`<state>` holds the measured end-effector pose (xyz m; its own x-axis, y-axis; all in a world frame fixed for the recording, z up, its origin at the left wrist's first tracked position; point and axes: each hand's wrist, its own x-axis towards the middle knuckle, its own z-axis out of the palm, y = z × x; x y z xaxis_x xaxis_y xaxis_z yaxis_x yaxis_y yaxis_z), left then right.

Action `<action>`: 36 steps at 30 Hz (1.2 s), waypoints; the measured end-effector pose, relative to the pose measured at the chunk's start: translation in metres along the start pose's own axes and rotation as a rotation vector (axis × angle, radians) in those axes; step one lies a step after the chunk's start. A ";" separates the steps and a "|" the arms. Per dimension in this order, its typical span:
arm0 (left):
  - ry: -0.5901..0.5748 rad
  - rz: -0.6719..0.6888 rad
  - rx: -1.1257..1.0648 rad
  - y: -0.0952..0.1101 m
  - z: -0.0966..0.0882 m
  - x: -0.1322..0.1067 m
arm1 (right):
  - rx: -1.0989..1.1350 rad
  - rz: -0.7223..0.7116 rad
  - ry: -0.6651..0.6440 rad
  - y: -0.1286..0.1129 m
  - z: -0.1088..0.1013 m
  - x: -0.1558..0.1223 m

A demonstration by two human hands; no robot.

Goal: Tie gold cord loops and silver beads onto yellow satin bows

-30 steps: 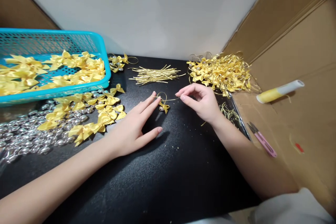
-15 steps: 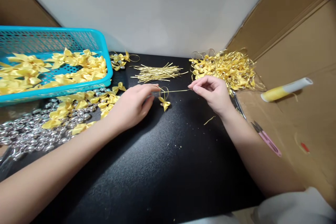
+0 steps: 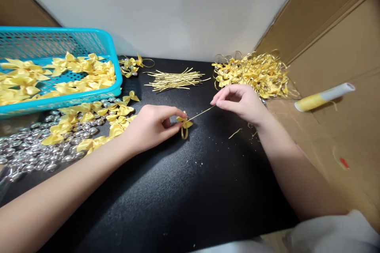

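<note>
Between thumb and forefinger, my left hand [image 3: 158,124] pinches a yellow ribbon bow [image 3: 186,123] just above the black tabletop. A small gold loop hangs below the bow. From it a thin gold cord [image 3: 202,112] runs taut up to the right. My right hand [image 3: 237,102] grips the other end of that cord with closed fingertips. Behind the hands lies a bundle of cut gold cords [image 3: 175,79]. To its right is a heap of yellow bows with gold loops [image 3: 252,73], close behind my right hand.
A blue plastic basket [image 3: 117,81] of yellow bows stands at the left. In front of it spread silver beads [image 3: 35,146] and loose yellow bows [image 3: 118,120]. A yellow-and-white tube [image 3: 325,97] rests on cardboard at the right. A short cord scrap [image 3: 235,133] lies on the table.
My left hand has turned and lowered slightly, now pinching the bow itself. The bow's loop swung from above it to below. The cord slants more, and my right forearm now covers the pink snips.
</note>
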<state>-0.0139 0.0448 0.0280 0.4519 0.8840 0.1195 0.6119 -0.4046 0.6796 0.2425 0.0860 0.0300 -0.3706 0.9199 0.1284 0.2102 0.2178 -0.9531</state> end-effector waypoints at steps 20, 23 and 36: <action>0.045 0.082 -0.080 0.012 0.003 -0.012 | 0.432 0.102 -0.263 -0.019 0.011 -0.009; 0.054 0.120 -0.105 0.015 0.001 -0.003 | 0.403 0.091 -0.247 -0.024 0.008 -0.011; -0.177 0.277 -0.194 0.003 0.017 0.012 | 0.563 0.024 -0.314 -0.023 0.016 -0.009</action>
<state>0.0044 0.0504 0.0187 0.6985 0.6863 0.2024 0.3243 -0.5559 0.7654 0.2268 0.0680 0.0464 -0.6371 0.7642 0.1005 -0.2533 -0.0844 -0.9637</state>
